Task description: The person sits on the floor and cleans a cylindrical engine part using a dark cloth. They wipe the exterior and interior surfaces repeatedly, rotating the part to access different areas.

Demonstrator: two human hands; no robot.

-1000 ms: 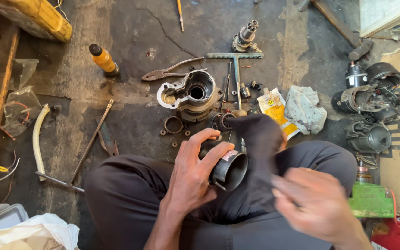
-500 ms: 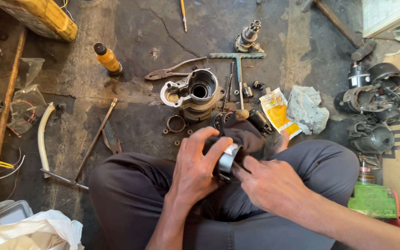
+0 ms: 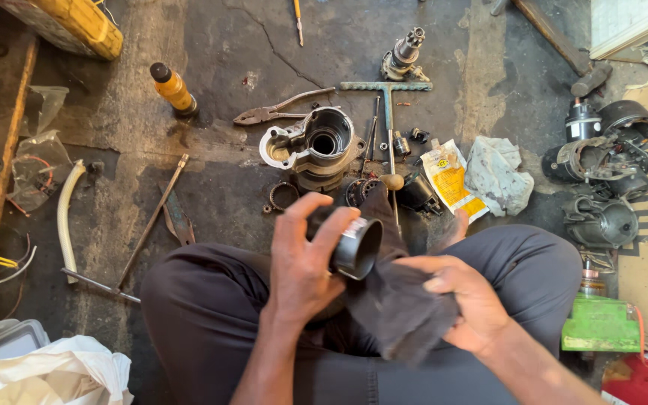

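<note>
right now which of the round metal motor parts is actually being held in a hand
The dark cylindrical housing, gripped by the left hand over the lap, beside the dark rag in the right hand. The silver housing and the black motors lie untouched on the floor.

Black cylinder [image 3: 355, 246], dark grey rag [image 3: 399, 315], yellow packet [image 3: 453, 178]

The left hand [image 3: 305, 262] curls its fingers [image 3: 335, 229] and thumb around a short dark metal cylinder [image 3: 358, 246], palm down, forearm rising from below. The right hand [image 3: 463, 304], just right of that grip, pinches a dark grey cloth [image 3: 399, 307].
</note>
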